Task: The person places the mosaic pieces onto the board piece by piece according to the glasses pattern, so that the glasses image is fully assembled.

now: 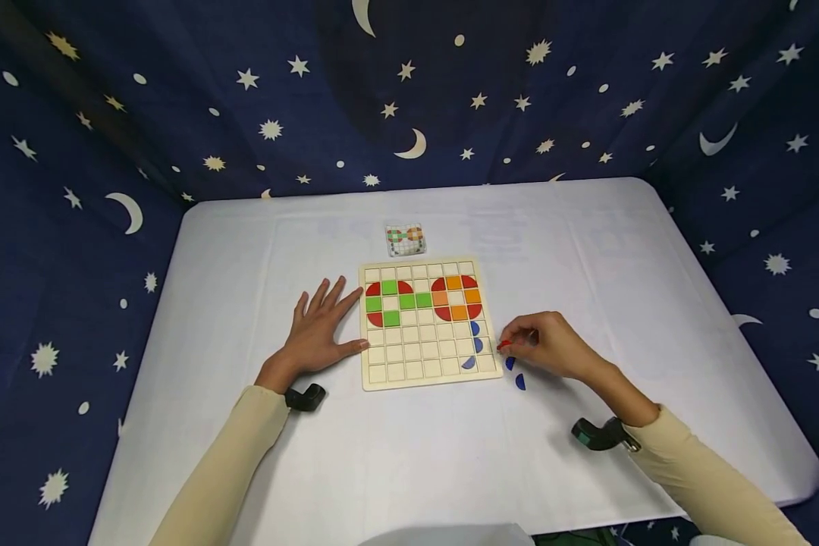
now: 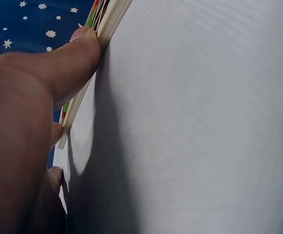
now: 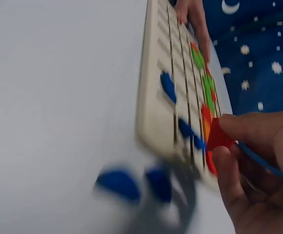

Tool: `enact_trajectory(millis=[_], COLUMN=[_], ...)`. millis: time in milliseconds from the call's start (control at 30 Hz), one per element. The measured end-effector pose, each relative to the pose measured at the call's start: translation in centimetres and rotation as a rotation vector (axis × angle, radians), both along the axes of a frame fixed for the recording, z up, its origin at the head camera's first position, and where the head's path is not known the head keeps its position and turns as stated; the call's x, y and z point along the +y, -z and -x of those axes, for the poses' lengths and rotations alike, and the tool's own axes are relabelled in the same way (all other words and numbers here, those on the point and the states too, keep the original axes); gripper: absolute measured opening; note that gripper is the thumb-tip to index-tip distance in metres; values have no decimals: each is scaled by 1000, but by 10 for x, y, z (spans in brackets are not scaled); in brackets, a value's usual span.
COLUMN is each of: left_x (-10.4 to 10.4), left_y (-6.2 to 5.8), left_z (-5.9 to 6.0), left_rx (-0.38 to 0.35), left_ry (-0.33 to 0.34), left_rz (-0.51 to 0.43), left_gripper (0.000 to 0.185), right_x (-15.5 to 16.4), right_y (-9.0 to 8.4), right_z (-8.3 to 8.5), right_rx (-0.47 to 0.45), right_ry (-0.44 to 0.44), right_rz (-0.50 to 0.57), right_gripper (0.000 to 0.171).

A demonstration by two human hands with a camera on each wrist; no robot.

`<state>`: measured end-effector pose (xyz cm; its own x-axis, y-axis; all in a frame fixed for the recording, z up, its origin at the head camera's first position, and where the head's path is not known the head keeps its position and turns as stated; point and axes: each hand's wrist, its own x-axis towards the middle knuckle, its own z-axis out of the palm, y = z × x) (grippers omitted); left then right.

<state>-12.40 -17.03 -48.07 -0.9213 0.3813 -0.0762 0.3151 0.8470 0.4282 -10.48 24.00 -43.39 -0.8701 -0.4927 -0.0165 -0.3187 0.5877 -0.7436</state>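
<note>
A wooden grid board lies on the white table, with red, green and orange pieces in its upper rows and blue pieces down its right side. My left hand lies flat on the table, fingers straight, thumb and fingertips touching the board's left edge. My right hand hovers just right of the board and pinches a small red piece between thumb and forefinger. Two loose blue pieces lie on the table below that hand.
A small clear packet with a coloured pattern lies behind the board. The white table is bounded on three sides by dark blue star-and-moon cloth. A black wrist camera sits on each forearm.
</note>
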Motion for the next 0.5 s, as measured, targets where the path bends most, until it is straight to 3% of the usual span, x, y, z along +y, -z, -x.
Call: enact_trajectory(millis=[233,367,500], left_x=[0,-1,0], left_y=[-1,1,2], left_z=[-1,-1,0], left_rx=[20,24,27], left_ry=[1,-3,-3], left_rz=[-16,-14,-10], left_gripper=[96,95,95], right_x=[-65,-98,-117], right_y=[4,9,13], right_z=[25,37,43], right_rx=[-124,-129,-70], right_ry=[91,108,103], right_rz=[167,171,121], right_gripper=[6,5,3])
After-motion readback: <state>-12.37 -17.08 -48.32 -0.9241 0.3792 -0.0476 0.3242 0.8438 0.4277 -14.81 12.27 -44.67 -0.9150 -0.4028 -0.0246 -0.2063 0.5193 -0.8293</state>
